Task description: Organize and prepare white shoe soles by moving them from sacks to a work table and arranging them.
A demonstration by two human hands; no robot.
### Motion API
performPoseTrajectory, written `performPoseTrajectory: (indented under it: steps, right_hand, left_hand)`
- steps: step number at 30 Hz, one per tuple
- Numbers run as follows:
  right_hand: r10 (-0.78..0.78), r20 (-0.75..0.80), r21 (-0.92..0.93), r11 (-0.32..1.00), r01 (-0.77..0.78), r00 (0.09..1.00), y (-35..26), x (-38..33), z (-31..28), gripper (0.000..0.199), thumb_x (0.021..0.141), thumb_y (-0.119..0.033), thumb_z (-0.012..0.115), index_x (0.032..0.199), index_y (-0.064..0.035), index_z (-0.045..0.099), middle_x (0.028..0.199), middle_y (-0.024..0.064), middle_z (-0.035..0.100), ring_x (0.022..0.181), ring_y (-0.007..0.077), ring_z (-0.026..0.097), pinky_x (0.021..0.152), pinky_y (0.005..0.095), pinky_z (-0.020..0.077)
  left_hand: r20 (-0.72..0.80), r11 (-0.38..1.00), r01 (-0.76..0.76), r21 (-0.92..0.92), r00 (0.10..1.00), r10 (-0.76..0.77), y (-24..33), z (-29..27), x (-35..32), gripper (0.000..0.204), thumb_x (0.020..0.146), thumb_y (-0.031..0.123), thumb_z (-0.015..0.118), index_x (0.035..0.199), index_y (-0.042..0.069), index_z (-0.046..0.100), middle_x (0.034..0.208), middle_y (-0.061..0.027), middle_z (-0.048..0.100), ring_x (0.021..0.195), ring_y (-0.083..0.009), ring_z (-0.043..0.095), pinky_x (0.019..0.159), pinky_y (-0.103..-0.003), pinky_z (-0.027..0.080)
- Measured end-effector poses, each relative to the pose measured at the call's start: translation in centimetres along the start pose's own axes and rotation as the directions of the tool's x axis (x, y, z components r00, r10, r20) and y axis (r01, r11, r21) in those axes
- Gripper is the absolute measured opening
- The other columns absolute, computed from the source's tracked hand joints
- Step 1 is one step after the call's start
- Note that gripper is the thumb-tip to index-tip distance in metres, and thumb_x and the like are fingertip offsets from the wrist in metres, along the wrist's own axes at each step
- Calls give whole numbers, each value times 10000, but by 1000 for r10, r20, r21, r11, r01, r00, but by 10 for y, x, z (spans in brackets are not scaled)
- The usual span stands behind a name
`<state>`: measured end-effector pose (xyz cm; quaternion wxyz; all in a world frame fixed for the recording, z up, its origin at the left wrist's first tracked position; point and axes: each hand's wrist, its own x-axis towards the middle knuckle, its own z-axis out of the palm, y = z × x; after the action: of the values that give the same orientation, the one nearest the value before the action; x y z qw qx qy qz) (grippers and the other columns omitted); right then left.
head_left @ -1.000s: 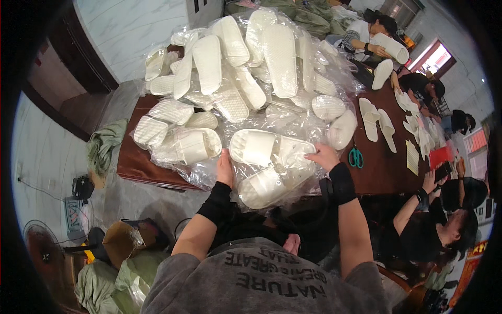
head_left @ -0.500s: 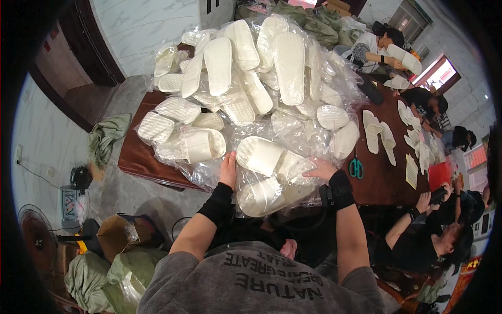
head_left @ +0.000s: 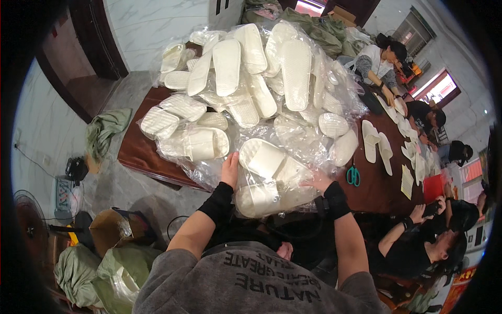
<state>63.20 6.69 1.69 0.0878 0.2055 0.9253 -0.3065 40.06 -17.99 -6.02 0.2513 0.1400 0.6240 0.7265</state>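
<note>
Bagged slippers (head_left: 272, 180) at six o'clock of the pile (head_left: 226, 70), left hand (head_left: 229, 170) at their nine, right hand (head_left: 317, 183) at three; cannot tell whether clamped. Steady both sides evenly, straps (head_left: 264, 161) uncrushed.

Rows of dark capitals run upside down across the wearer's grey shirt (head_left: 256, 290); bold letters mark a blue-grey panel (head_left: 63, 198) beyond the left edge of the tabletop (head_left: 377, 198), yellow characters a red sign (head_left: 460, 282). A yellow sheet's (head_left: 407, 182) markings are illegible.
</note>
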Motion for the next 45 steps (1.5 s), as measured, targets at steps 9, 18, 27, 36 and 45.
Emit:
performPoseTrajectory:
  steps: [9,18,27,36,45]
  right_hand:
    - [178,-8,799,593,-101,984,-3,-8,-21,742,749,-19,740,1380,5,351,1262,107,523,997,167,592,875,289,475]
    - [182,-33,804,589,-82,983,0,-4,-13,753,762,-45,736,1396,-22,330,1277,99,515,1020,193,585,912,305,457]
    - [-248,-124,478,833,277,961,34,9,3,719,755,-148,740,1364,-2,388,1312,138,479,1169,208,491,937,303,428]
    - [158,-91,780,625,-28,983,29,13,27,806,747,-271,759,1375,24,349,1296,184,489,1090,251,550,928,314,436]
    - [133,-229,369,928,-41,964,-2,26,17,780,710,-221,799,1345,5,407,1226,159,545,1116,236,511,943,324,414]
  left_hand:
    - [125,861,250,-443,968,-217,3,-7,1,601,953,470,437,1236,-58,485,1154,-149,580,1067,-196,528,908,-288,420]
    - [159,864,250,-437,967,-199,12,-4,-4,426,976,367,438,1101,-26,543,1013,-100,617,883,-175,602,805,-298,483]
    - [-54,992,-122,32,991,124,-25,1,16,183,909,163,541,866,-9,587,676,-11,538,661,-77,454,613,-250,398]
    - [-97,790,-273,549,918,384,41,2,-13,258,892,105,544,1125,-6,544,951,-184,613,879,-300,583,792,-352,457]
    - [444,223,-559,798,797,408,29,-1,-29,427,917,118,467,1341,93,424,1421,-72,395,1336,-273,325,1084,-431,270]
